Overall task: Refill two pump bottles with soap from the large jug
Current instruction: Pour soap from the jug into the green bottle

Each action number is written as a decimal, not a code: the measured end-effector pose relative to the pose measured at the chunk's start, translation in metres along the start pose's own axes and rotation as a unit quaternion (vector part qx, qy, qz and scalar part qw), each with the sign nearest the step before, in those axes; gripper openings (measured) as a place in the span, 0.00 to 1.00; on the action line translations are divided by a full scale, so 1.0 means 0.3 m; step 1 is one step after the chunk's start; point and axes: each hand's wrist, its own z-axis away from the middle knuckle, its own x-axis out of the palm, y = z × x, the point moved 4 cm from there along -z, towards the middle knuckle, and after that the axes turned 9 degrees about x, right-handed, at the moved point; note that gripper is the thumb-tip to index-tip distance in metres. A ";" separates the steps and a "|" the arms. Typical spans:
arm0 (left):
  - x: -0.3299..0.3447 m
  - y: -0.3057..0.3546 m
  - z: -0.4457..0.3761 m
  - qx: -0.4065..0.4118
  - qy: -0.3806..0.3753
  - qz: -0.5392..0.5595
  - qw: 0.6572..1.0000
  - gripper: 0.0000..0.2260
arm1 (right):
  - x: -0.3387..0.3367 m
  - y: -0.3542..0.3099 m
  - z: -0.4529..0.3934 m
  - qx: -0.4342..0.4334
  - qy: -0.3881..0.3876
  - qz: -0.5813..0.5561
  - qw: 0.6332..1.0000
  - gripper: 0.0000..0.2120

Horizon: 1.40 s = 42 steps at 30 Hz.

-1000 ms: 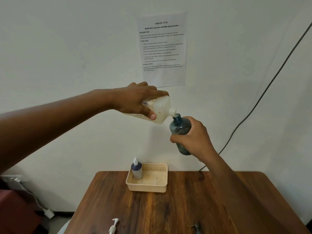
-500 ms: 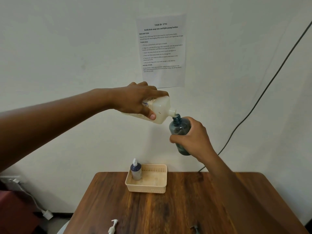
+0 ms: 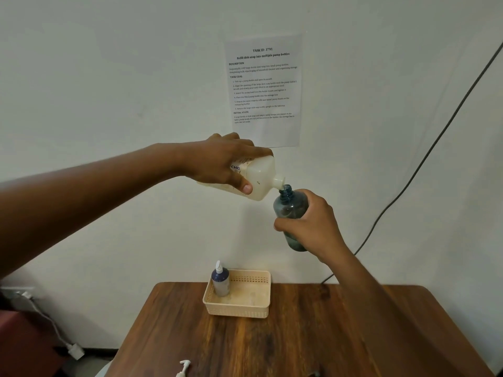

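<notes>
Head view, mid-frame: left hand (image 3: 217,161) clasps tipped jug (image 3: 257,176), right hand (image 3: 310,227) wraps bottle (image 3: 288,206); pouring slowly with spout over mouth should avoid spills.

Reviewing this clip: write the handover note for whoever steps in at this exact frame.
Left hand: holds the large white plastic jug tipped, spout at the mouth of the bottle.
Right hand: grips the translucent blue plastic bottle, no pump on, raised above the wooden table.
Done: a dark blue pump bottle stands capped in the beige plastic basket.
Left: finish filling, fit the white pump head lying at the table's near edge, basket it, set the jug upright.
</notes>
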 end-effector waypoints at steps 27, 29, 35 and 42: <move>-0.057 -0.005 0.021 -0.009 -0.006 -0.004 1.000 0.37 | 0.010 -0.044 -0.008 -0.013 0.007 0.011 1.000 0.26; -0.059 -0.005 0.021 -0.008 -0.005 -0.002 1.000 0.37 | 0.011 -0.045 -0.008 -0.013 0.006 0.010 1.000 0.26; -0.060 -0.010 0.024 -0.008 -0.009 -0.009 1.000 0.37 | 0.014 -0.047 -0.006 -0.012 0.007 0.014 1.000 0.26; -0.062 -0.010 0.025 -0.010 -0.014 -0.011 1.000 0.38 | 0.018 -0.048 -0.007 -0.013 0.008 0.015 1.000 0.27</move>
